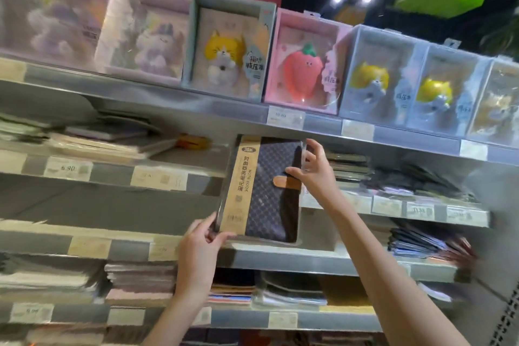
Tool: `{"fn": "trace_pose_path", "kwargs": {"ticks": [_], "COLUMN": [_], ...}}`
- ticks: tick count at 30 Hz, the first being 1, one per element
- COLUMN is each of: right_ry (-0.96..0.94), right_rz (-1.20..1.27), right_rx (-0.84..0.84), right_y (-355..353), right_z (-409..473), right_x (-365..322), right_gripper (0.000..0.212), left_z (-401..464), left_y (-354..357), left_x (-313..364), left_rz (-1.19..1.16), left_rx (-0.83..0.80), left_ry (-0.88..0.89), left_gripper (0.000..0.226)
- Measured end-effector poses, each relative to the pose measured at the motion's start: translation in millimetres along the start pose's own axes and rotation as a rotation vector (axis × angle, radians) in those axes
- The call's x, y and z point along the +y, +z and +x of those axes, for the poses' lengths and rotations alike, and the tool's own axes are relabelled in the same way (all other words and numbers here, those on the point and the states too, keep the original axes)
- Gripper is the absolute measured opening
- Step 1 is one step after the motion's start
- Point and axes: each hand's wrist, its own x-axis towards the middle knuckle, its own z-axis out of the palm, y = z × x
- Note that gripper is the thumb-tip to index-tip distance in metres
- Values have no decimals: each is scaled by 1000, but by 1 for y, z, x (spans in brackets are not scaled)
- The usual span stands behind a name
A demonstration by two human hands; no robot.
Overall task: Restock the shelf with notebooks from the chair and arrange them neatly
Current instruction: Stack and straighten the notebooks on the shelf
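Both hands hold one dark quilted notebook [269, 191] upright in front of the shelving. The left hand [200, 239] pinches its lower left corner, thumb on the kraft paper band [238, 185], fingers behind. The right hand [311, 168] grips the upper right edge, fingers curled round it near the tan clasp tab [283, 180]. The notebook's bottom edge sits at the front edge of a grey shelf [295, 257], perhaps resting on it; blur hides the contact. Boxed plush-toy notebooks [224, 48] line the top shelf, and flat stacks [140, 281] fill the lower shelves
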Motion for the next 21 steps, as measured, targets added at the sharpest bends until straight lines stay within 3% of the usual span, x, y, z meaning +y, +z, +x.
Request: {"fn": "trace_pose_path", "kwargs": {"ticks": [6, 11, 19, 21], "right_ry": [-35, -134, -317, -372], "right_rz": [-154, -118, -82, -178], "right_rx": [-63, 3, 64, 46], "right_y": [-1, -16, -21, -18], "right_z": [2, -14, -19, -16], "right_x": [11, 29, 49, 56], "right_gripper": [58, 34, 43, 42], "left_z": [33, 54, 91, 101], "left_y": [9, 7, 28, 37], "left_x": [23, 46, 64, 60], "left_rz": [-30, 126, 180, 212], "left_rx": [129, 239, 227, 237], "left_ry": [70, 123, 25, 27], "left_gripper": [48, 35, 37, 40]}}
